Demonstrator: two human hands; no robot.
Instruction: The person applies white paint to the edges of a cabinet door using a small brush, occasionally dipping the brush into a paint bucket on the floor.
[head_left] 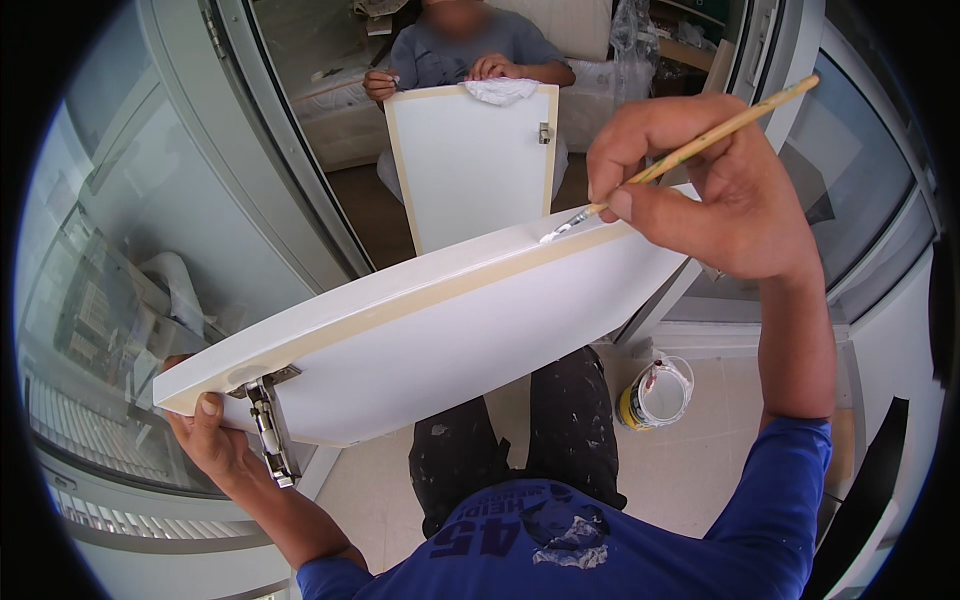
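A white cabinet door (470,335) lies tilted across my lap, its long narrow edge turned up and bordered by tan masking tape (400,311). My left hand (207,435) grips the door's left end, thumb on the face and the other fingers mostly hidden behind. Beside that thumb a metal hinge (268,425) sticks out from the face. Between thumb and fingers, my right hand (715,190) pinches a thin wooden paintbrush (715,133). The brush's tip, loaded with white paint (549,238), touches the upper edge right of its middle.
On the tiled floor (520,440) to the right stands an opened paint can (660,393). Opposite me, past a door frame (300,140), a seated person (465,45) holds another taped white door (475,160) with a white cloth (500,91) on top. Glass panels stand on both sides.
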